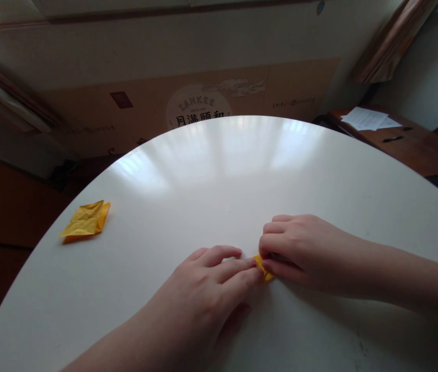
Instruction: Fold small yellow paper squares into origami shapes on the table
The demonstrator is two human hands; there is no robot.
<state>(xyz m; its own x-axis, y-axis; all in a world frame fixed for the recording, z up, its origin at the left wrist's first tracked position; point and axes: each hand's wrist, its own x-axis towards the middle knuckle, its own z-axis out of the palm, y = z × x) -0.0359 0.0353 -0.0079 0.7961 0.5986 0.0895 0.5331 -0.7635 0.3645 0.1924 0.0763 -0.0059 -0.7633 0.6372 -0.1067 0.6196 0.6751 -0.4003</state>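
Both my hands rest on a round white table, meeting over a small piece of folded yellow paper. My left hand lies with its fingers stretched forward, the fingertips pressing on the paper's left end. My right hand has its fingers curled together and pinches the paper's right part, hiding most of it. Only a small yellow corner shows between the two hands.
A second folded yellow paper lies near the table's left edge. A large cardboard box with printed lettering stands behind the table. At the back right, white paper sheets lie on a brown wooden surface.
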